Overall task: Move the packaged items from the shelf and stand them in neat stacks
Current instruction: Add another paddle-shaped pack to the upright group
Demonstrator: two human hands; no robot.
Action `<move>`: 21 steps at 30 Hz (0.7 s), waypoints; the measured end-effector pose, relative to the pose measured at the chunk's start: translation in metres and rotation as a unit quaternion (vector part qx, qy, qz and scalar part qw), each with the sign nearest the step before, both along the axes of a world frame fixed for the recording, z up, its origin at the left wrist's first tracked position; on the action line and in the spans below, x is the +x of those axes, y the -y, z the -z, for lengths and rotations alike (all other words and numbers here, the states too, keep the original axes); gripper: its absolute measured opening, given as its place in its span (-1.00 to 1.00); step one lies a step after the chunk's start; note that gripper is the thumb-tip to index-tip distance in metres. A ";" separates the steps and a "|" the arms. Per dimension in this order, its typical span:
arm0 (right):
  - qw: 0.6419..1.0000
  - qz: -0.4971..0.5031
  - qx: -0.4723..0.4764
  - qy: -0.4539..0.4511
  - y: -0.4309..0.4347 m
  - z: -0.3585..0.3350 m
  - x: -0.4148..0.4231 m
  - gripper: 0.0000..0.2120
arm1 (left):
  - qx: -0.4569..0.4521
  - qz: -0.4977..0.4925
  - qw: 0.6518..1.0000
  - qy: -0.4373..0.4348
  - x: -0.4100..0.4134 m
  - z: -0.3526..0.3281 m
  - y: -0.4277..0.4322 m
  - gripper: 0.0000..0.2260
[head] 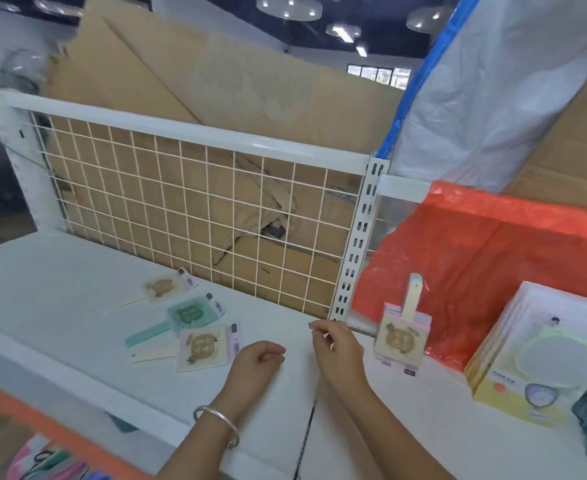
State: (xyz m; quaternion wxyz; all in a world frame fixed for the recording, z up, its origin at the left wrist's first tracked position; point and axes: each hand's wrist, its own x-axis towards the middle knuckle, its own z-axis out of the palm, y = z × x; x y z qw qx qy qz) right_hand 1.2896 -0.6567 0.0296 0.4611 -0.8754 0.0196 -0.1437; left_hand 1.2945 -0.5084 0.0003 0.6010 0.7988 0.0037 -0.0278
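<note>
Three packaged hand fans lie flat on the white shelf (60, 271): a cream one (163, 287) at the back, a green one (188, 315) in the middle, a pale pink one (203, 348) nearest. A stack of the same fans (401, 336) stands upright against the orange plastic at the right, handles up. My left hand (259, 358) hovers with loosely curled fingers just right of the pink fan, holding nothing. My right hand (333, 341) is raised between the flat fans and the standing stack, fingers bent, and nothing shows in it.
A white wire grid panel (181, 202) backs the shelf, with cardboard (215, 81) behind it. Orange plastic sheeting (475, 254) covers goods at the right. A stack of boxed round items (534, 358) stands at the far right. The shelf's front edge (112, 393) runs below my hands.
</note>
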 end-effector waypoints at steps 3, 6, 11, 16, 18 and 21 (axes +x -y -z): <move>0.999 -0.051 -0.008 -0.009 -0.031 -0.001 -0.007 -0.60 | -0.003 -0.053 0.999 -0.005 -0.017 -0.006 -0.038 -0.75; 0.995 -0.099 -0.021 -0.022 -0.063 0.001 -0.010 -0.62 | 0.004 -0.106 0.994 0.002 -0.028 -0.010 -0.075 -0.77; 0.985 -0.161 -0.048 -0.041 -0.108 0.003 -0.011 -0.78 | -0.057 -0.191 0.980 -0.007 -0.033 -0.012 -0.122 -0.78; 0.980 -0.179 -0.074 -0.051 -0.152 -0.005 0.010 -0.79 | -0.050 -0.201 0.978 -0.001 -0.015 -0.015 -0.165 -0.75; 0.975 -0.190 -0.095 -0.060 -0.174 -0.011 0.020 -0.77 | -0.028 -0.185 0.982 -0.010 -0.004 -0.015 -0.186 -0.77; 0.946 -0.238 -0.198 -0.092 -0.201 -0.014 0.035 -0.74 | 0.046 -0.135 0.989 -0.036 0.020 -0.012 -0.217 -0.81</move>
